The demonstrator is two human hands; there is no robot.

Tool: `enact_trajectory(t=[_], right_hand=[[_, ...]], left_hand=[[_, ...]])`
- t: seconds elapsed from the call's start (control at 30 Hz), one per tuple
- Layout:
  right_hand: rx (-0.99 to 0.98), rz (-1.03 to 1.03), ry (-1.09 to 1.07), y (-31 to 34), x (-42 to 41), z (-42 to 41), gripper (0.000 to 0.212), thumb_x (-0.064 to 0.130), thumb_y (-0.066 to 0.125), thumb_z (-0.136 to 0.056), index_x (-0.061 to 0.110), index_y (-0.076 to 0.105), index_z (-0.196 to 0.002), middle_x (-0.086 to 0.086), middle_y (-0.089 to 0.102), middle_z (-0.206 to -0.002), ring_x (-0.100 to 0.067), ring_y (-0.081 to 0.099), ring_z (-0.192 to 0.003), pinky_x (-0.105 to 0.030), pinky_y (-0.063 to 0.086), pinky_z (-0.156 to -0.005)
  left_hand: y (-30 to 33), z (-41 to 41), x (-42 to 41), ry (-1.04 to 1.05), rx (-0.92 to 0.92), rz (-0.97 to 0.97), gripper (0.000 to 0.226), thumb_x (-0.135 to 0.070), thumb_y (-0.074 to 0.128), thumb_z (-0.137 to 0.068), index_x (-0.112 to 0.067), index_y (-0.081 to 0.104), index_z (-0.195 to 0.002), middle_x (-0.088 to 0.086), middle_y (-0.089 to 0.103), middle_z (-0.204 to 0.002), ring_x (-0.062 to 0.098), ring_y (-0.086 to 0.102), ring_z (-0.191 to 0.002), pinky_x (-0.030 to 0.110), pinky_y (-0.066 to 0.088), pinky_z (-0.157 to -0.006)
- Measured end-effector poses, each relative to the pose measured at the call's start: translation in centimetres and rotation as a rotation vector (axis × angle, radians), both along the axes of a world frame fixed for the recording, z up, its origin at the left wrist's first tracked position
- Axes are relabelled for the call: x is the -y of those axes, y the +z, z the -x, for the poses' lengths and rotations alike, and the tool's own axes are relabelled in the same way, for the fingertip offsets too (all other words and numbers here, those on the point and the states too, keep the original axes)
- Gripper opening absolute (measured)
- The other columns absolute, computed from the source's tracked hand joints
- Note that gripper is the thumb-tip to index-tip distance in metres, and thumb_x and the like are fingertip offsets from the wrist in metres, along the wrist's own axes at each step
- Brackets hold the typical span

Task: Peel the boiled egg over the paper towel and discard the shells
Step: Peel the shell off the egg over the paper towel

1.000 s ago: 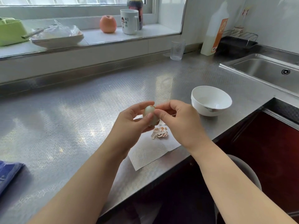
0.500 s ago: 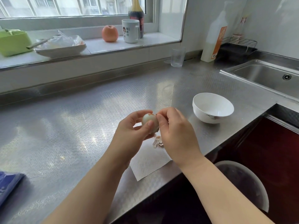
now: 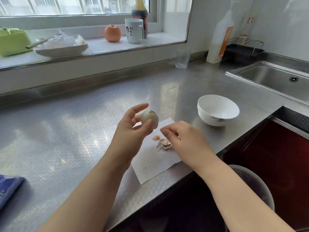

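Observation:
My left hand (image 3: pixel 133 129) holds the boiled egg (image 3: pixel 150 117) between thumb and fingers, above the paper towel's left edge. The egg is mostly pale and bare, with a small brown shell patch on top. A white paper towel (image 3: pixel 155 163) lies at the counter's front edge. A little heap of brown shell pieces (image 3: pixel 163 143) rests on it. My right hand (image 3: pixel 180 138) hovers low over that heap, fingertips pinched together; whether a shell bit is between them I cannot tell.
A white bowl (image 3: pixel 218 110) stands right of the towel. The sink (image 3: pixel 274 79) is at far right, a clear glass (image 3: pixel 182 58) and white bottle (image 3: pixel 219 37) behind. A bin (image 3: pixel 255 186) sits below the counter edge. Blue cloth (image 3: pixel 8 186) lies at left.
My right hand has left the egg and dropped down to the right over the shell heap. My left hand still holds the egg, now turned more into view.

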State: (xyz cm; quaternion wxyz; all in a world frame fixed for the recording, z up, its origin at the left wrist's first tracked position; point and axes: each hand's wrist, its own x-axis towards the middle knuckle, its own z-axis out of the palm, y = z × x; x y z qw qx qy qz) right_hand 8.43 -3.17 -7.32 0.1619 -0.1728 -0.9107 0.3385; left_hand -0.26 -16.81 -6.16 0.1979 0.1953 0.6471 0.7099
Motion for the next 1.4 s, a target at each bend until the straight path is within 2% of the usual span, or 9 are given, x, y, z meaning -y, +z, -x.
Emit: enact_trajectory(t=[0.1,0.2,0.3,0.47,0.83,1.03,1.23,1.3,1.4], right_hand=[[-0.124,0.049,-0.055,0.5,-0.1,0.0,0.008,0.024,0.064,-0.088,0.025,0.070,-0.093,0.010,0.065,-0.091,-0.004,0.058,-0.083,-0.017,0.041,-0.074],[-0.264,0.162,-0.076,1.5,-0.2,0.1,0.014,0.033,0.068,-0.086,0.025,0.070,-0.097,0.011,0.068,-0.091,0.000,0.061,-0.082,-0.011,0.046,-0.071],[-0.229,0.174,-0.001,2.2,0.0,0.5,0.029,0.041,0.069,-0.083,0.028,0.068,-0.109,0.013,0.068,-0.099,0.001,0.063,-0.087,-0.014,0.048,-0.075],[-0.273,0.220,0.012,2.2,0.3,0.7,0.012,0.031,0.071,-0.083,0.025,0.073,-0.094,0.010,0.073,-0.087,-0.003,0.067,-0.084,-0.029,0.054,-0.081],[-0.322,0.264,-0.045,1.9,0.0,1.1,0.007,0.022,0.066,-0.088,0.020,0.072,-0.087,0.005,0.073,-0.079,-0.012,0.068,-0.080,-0.037,0.055,-0.079],[-0.306,0.104,-0.083,1.8,0.7,1.2,0.011,0.025,0.061,-0.091,0.018,0.067,-0.086,0.007,0.069,-0.075,-0.009,0.064,-0.074,-0.032,0.052,-0.071],[-0.354,0.186,-0.067,1.5,1.0,0.8,0.016,0.026,0.055,-0.095,0.020,0.069,-0.097,0.009,0.070,-0.086,-0.009,0.065,-0.086,-0.032,0.053,-0.079],[-0.292,0.134,-0.060,1.3,0.8,0.5,0.019,0.025,0.051,-0.097,0.020,0.069,-0.102,0.008,0.069,-0.097,-0.010,0.063,-0.093,-0.029,0.050,-0.083],[0.066,0.023,0.039,1.0,0.4,0.3,0.031,0.029,0.038,-0.101,0.017,0.065,-0.091,-0.003,0.057,-0.104,-0.019,0.056,-0.097,-0.030,0.040,-0.079]], left_hand=[[0.0,-0.1,-0.1,-0.011,0.000,0.014,0.036,-0.004,0.066,-0.091,-0.027,0.064,-0.119,0.005,0.066,-0.115,0.011,0.074,-0.087,0.032,0.058,-0.090],[0.0,-0.3,-0.2,-0.017,-0.022,0.046,0.032,-0.004,0.068,-0.090,-0.023,0.067,-0.115,0.005,0.068,-0.112,0.017,0.075,-0.089,0.037,0.059,-0.091],[-0.1,-0.4,-0.3,-0.024,-0.079,0.089,0.031,-0.011,0.074,-0.086,-0.027,0.069,-0.112,0.002,0.072,-0.110,0.023,0.075,-0.094,0.044,0.057,-0.095],[-0.2,-0.6,-0.3,-0.024,-0.157,0.109,0.030,-0.017,0.076,-0.085,-0.030,0.069,-0.111,-0.003,0.072,-0.112,0.021,0.071,-0.104,0.043,0.057,-0.094],[-0.1,-0.5,-0.2,-0.047,-0.174,0.109,0.029,-0.011,0.075,-0.086,-0.032,0.070,-0.105,-0.008,0.072,-0.110,0.021,0.072,-0.100,0.043,0.057,-0.093],[-0.3,-0.6,-0.4,-0.014,-0.180,0.128,0.028,-0.011,0.074,-0.087,-0.030,0.068,-0.107,-0.008,0.072,-0.108,0.020,0.072,-0.097,0.043,0.057,-0.093],[-0.2,-0.1,-0.1,0.056,-0.005,0.010,0.028,-0.008,0.069,-0.089,-0.025,0.067,-0.111,0.002,0.069,-0.111,0.019,0.071,-0.096,0.037,0.056,-0.095],[0.0,0.3,0.0,0.053,0.118,-0.074,0.030,-0.004,0.067,-0.090,-0.020,0.066,-0.115,0.008,0.066,-0.117,0.018,0.068,-0.099,0.034,0.055,-0.096],[0.2,0.7,0.2,0.027,0.268,-0.160,0.033,-0.001,0.064,-0.090,-0.014,0.063,-0.120,0.010,0.065,-0.115,0.019,0.066,-0.101,0.033,0.053,-0.099]])
